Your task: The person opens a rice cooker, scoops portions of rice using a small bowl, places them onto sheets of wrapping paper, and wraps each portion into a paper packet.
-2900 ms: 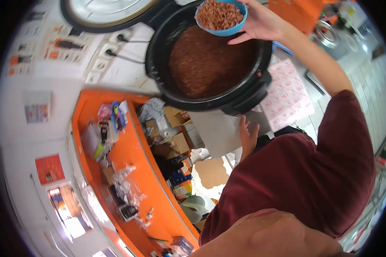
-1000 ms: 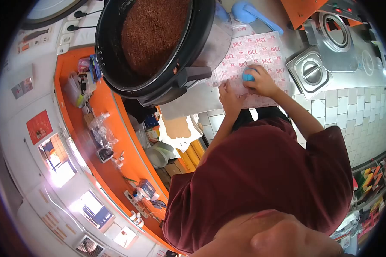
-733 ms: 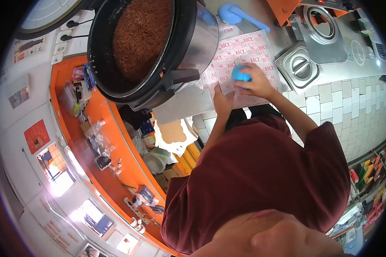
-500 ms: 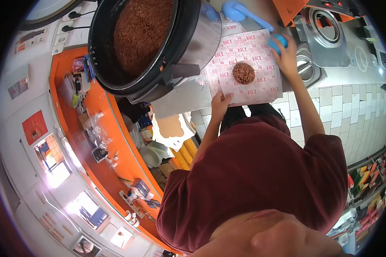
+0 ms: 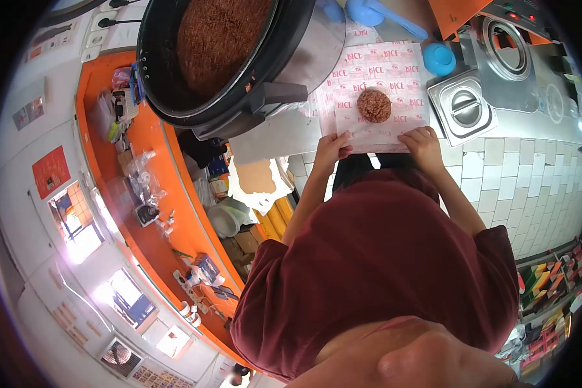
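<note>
A round mound of cooked reddish-brown rice (image 5: pixel 374 105) sits on a sheet of white wrapping paper (image 5: pixel 404 71) printed with red "RICE" lettering. The sheet lies on top of other similar paper. My left hand (image 5: pixel 333 148) pinches its near left edge, fingers closed. At the near right corner, my right hand (image 5: pixel 423 146) is closed on the same sheet. Beyond the paper's far right side, a small blue bowl (image 5: pixel 439 59) rests on the counter, apart from both hands.
A large black cooker (image 5: pixel 204 119) full of brown rice stands tilted at left, its handle beside the paper. A blue ladle (image 5: pixel 394 19) lies at the back. To the right are a lidded steel container (image 5: pixel 464 110) and a machine with a round ring (image 5: pixel 506 48).
My right hand has let go of the blue bowl, which now stands on the counter, and has come down to the paper's near right corner. My left hand stays at the left edge.
</note>
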